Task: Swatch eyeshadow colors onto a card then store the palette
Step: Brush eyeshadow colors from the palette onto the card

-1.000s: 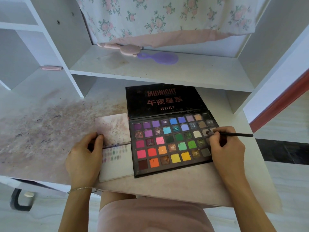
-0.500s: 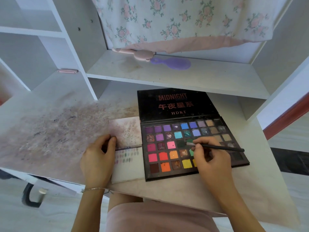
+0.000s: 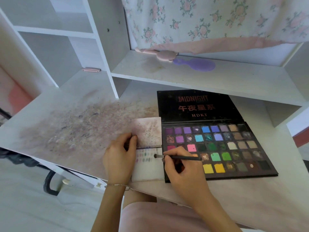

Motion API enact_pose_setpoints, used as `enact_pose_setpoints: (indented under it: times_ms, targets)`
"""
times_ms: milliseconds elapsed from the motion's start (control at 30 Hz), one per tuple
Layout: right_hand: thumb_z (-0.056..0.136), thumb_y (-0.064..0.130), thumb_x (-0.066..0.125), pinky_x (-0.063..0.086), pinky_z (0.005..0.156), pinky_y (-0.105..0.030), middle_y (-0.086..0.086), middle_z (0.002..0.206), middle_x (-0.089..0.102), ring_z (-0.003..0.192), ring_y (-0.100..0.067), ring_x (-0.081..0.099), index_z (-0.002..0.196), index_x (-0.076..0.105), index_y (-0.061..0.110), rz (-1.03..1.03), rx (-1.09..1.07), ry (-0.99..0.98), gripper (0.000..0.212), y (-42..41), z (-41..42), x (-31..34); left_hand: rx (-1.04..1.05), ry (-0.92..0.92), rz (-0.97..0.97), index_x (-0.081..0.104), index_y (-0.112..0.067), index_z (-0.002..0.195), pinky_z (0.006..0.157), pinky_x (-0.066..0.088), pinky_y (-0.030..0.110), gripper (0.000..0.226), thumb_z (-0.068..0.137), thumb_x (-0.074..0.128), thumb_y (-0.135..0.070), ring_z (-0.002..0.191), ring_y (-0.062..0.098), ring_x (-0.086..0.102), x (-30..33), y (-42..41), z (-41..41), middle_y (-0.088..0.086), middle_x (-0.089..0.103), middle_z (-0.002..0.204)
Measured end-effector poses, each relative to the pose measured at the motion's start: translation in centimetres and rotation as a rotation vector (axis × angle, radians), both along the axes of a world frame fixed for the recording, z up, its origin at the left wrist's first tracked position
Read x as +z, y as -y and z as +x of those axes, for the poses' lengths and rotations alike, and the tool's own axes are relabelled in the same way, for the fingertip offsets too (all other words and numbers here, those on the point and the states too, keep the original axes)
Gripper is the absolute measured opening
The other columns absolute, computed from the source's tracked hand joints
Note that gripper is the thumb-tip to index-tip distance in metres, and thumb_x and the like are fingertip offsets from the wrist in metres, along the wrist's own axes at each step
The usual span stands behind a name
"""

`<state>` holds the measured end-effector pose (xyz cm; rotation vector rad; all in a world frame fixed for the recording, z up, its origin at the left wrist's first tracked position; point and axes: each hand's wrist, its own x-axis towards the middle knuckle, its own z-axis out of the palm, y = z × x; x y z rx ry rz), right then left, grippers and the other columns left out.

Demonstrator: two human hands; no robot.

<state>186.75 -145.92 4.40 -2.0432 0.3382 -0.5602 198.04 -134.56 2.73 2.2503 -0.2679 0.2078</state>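
Palette (image 3: 217,148) open flat on desk (image 3: 75,128), toward right half of top, lid laid back with "MIDNIGHT" and "HDKT" lettering facing up; rows of pans: purples and blues along far row, greens mid, yellows along near row. Card (image 3: 148,169) white, lying just beside palette's left edge, touching or nearly so, near desk's front edge; small rows of pale swatches, mauve and green, across its upper part. Second square card (image 3: 147,131) directly behind it, speckled with pigment. Right hand (image 3: 182,171) over palette's near left corner, fingers curled round thin black brush (image 3: 180,157), pinch close to bristle end; handle running right across pans, tip reaching left over card's upper right part, just beside swatches. Contact of bristles with card not clear. Left hand (image 3: 119,158) at cards' left edge, thumb and forefinger pinching near left corner of speckled card, remaining fingers curled, heel down on desk; thin bracelet (image 3: 117,185) at wrist. Desk top stained over left half with dusty purple-brown smears. Shelf (image 3: 200,81) above back of desk carrying purple hairbrush (image 3: 197,64) and pink object (image 3: 160,55) touching its handle end. Floral fabric (image 3: 209,22) hanging behind shelf. Small pink item (image 3: 91,70) on left cubby ledge. Pink-clad lap (image 3: 158,216) below front edge.
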Motion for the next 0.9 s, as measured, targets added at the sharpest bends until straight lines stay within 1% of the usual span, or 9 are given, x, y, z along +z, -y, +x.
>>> enact_pose_setpoints:
  times_ms: [67, 167, 233, 367, 467, 533, 700, 900]
  targets:
    - [0.082, 0.020, 0.055, 0.046, 0.059, -0.020, 0.011, 0.072, 0.060, 0.072, -0.009, 0.056, 0.081, 0.061, 0.021, -0.006, -0.001, -0.011, 0.006, 0.06, 0.00, -0.20, 0.003, -0.007, -0.002, 0.069, -0.018, 0.100, 0.067, 0.039, 0.028, 0.019, 0.087, 0.058, -0.026, 0.083, 0.025, 0.061, -0.04, 0.01, 0.06, 0.005, 0.069, 0.087]
    - [0.080, 0.025, 0.052, 0.048, 0.059, -0.023, 0.010, 0.072, 0.060, 0.071, -0.009, 0.057, 0.082, 0.062, 0.021, -0.024, -0.004, -0.018, 0.011, 0.01, 0.02, -0.13, 0.005, -0.002, -0.004, 0.069, -0.018, 0.100, 0.066, 0.040, 0.028, 0.019, 0.087, 0.058, -0.026, 0.083, 0.025, 0.061, -0.12, 0.07, 0.09, 0.005, 0.070, 0.086]
    - [0.080, 0.026, 0.051, 0.050, 0.062, -0.028, 0.007, 0.072, 0.062, 0.072, -0.009, 0.058, 0.083, 0.062, 0.020, -0.036, 0.000, -0.028, 0.013, -0.08, 0.06, -0.03, 0.009, -0.001, -0.008, 0.069, -0.018, 0.099, 0.066, 0.040, 0.028, 0.018, 0.087, 0.059, -0.026, 0.083, 0.025, 0.061, -0.09, 0.10, 0.05, 0.005, 0.069, 0.085]
    - [0.081, 0.025, 0.051, 0.051, 0.065, -0.034, 0.001, 0.074, 0.062, 0.075, -0.013, 0.058, 0.085, 0.063, 0.017, -0.065, 0.006, -0.048, 0.014, -0.12, 0.03, 0.02, 0.016, 0.007, -0.007, 0.070, -0.017, 0.096, 0.064, 0.034, 0.027, 0.017, 0.086, 0.059, -0.025, 0.080, 0.025, 0.060, -0.03, 0.15, -0.03, 0.005, 0.068, 0.080]
    - [0.084, 0.015, 0.056, 0.050, 0.065, -0.034, 0.001, 0.076, 0.062, 0.075, -0.013, 0.057, 0.084, 0.062, 0.017, -0.087, 0.018, -0.068, 0.006, -0.09, -0.02, -0.06, 0.019, 0.004, -0.006, 0.070, -0.017, 0.097, 0.064, 0.034, 0.027, 0.017, 0.086, 0.059, -0.025, 0.080, 0.025, 0.060, 0.04, 0.14, -0.09, 0.005, 0.068, 0.080]
    - [0.084, 0.012, 0.057, 0.049, 0.062, -0.032, 0.002, 0.075, 0.060, 0.073, -0.012, 0.055, 0.082, 0.060, 0.017, -0.097, 0.023, -0.082, 0.006, -0.06, -0.08, -0.08, 0.022, 0.000, 0.000, 0.070, -0.017, 0.098, 0.065, 0.034, 0.026, 0.018, 0.087, 0.059, -0.026, 0.081, 0.024, 0.059, 0.04, 0.11, -0.11, 0.005, 0.068, 0.083]
    - [0.084, 0.016, 0.057, 0.048, 0.063, -0.028, 0.003, 0.078, 0.060, 0.074, -0.008, 0.054, 0.083, 0.060, 0.020, -0.087, 0.010, -0.090, 0.005, -0.06, 0.02, -0.12, 0.014, -0.010, -0.004, 0.069, -0.018, 0.099, 0.064, 0.035, 0.027, 0.018, 0.088, 0.058, -0.026, 0.081, 0.022, 0.059, 0.13, 0.14, -0.17, 0.003, 0.068, 0.083]
    - [0.084, 0.015, 0.057, 0.049, 0.065, -0.029, 0.005, 0.079, 0.060, 0.076, -0.007, 0.054, 0.084, 0.060, 0.019, -0.113, 0.016, -0.084, 0.005, -0.05, -0.03, -0.21, 0.004, -0.011, 0.003, 0.069, -0.018, 0.100, 0.065, 0.037, 0.027, 0.019, 0.088, 0.057, -0.026, 0.081, 0.021, 0.058, 0.13, 0.10, -0.13, 0.005, 0.069, 0.086]
